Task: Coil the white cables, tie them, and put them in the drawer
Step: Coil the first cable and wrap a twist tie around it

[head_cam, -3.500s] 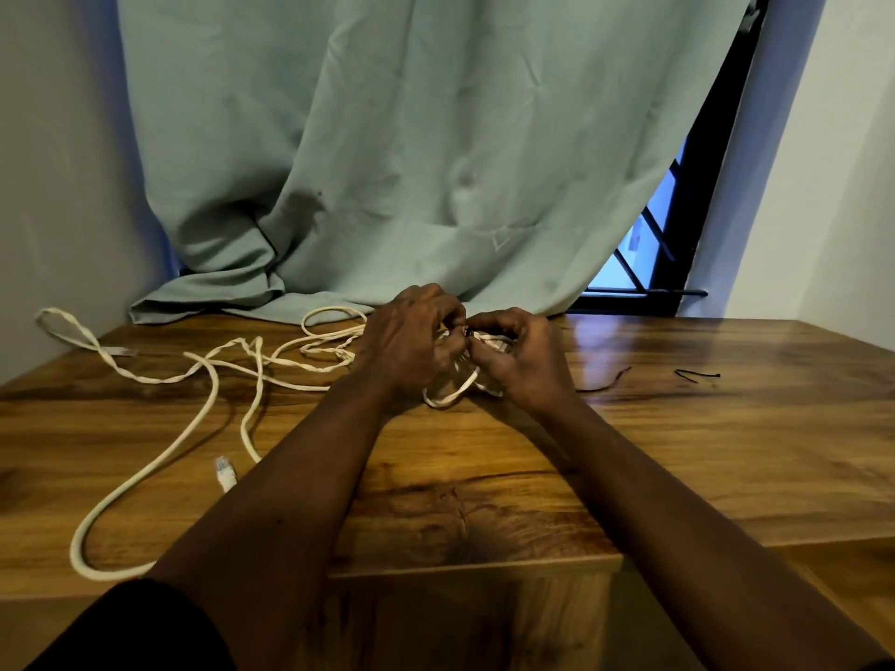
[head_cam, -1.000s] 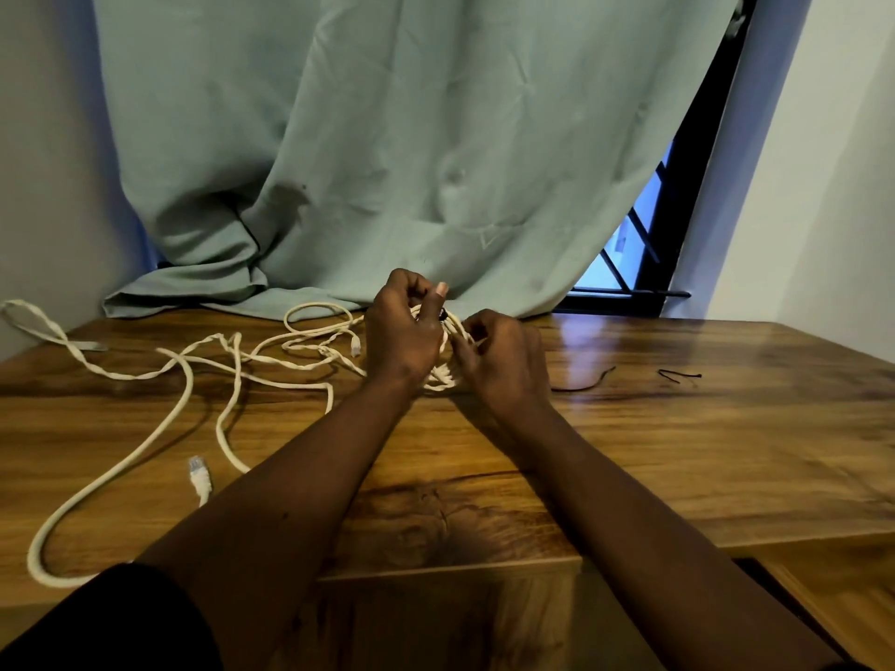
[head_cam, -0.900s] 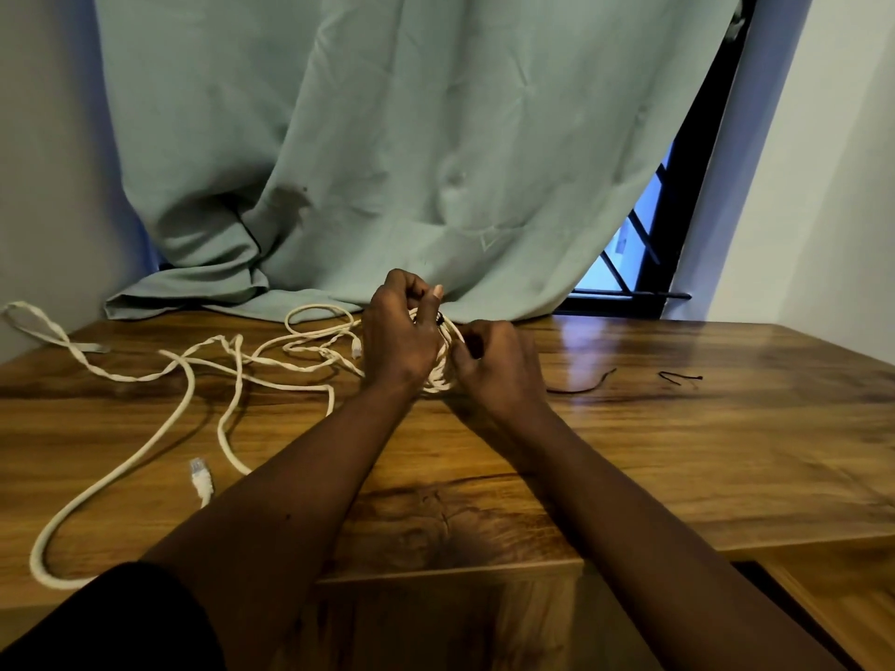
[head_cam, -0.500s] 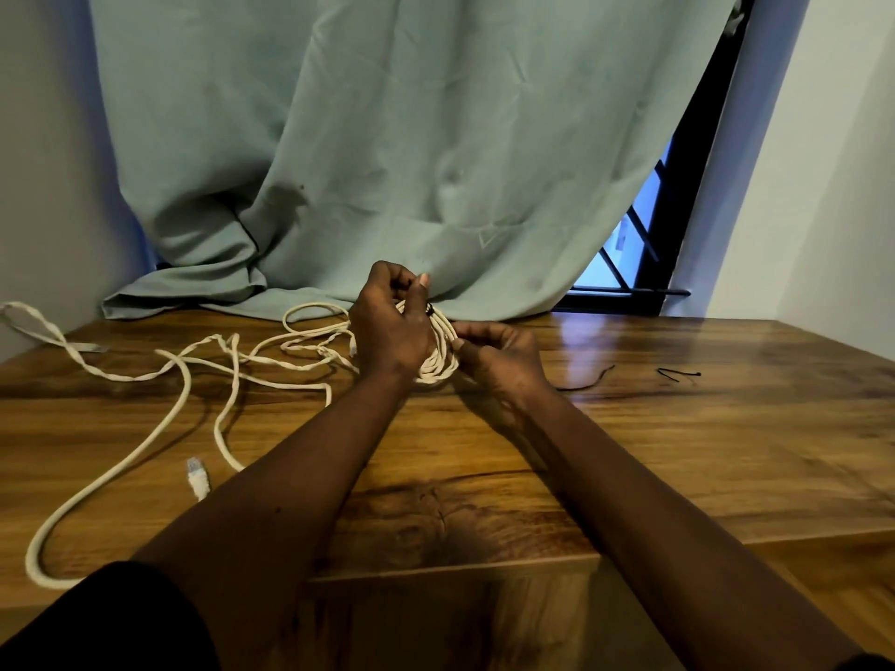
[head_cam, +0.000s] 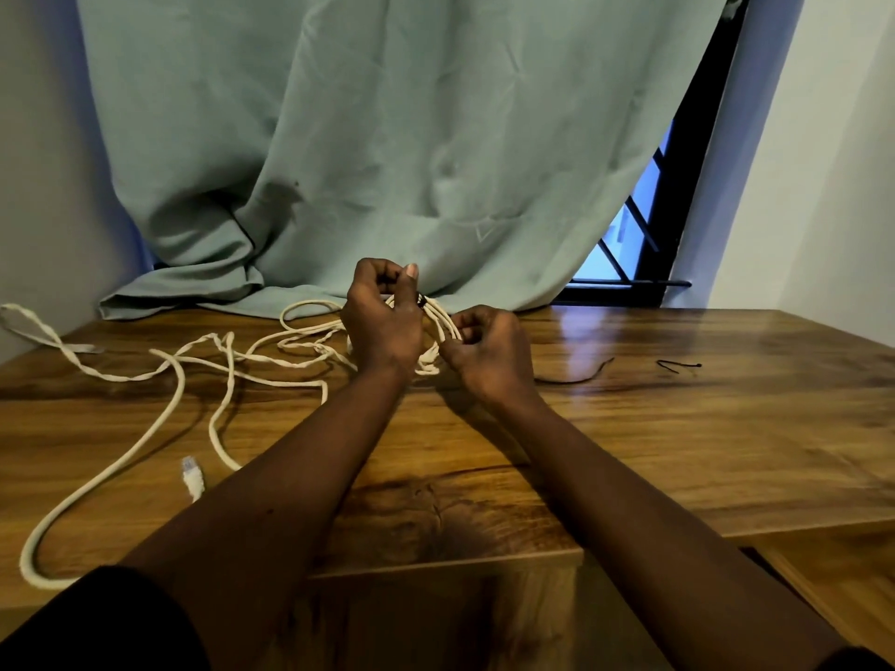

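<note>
A wooden table (head_cam: 678, 452) is recorded, its far edge overlain by the hem of a teal curtain (head_cam: 387, 138). A barred window (head_cam: 629, 244) is left partly uncovered at right. A curtain mark (head_cam: 295, 184), possibly a stain, is noted.

Dim room. Warm cast on the table (head_cam: 702, 428); cold blue daylight at the window (head_cam: 624, 239) gap right of the curtain (head_cam: 387, 138). Blue fringe on the walls along the curtain's edges. Glare patch on the tabletop just below the window. Soft shadows under the forearms (head_cam: 300, 501) and beside the cables (head_cam: 145, 428). Wide-angle bend at the frame edges. Near sleeve (head_cam: 97, 622) dark and soft; mid-frame fairly sharp.
</note>
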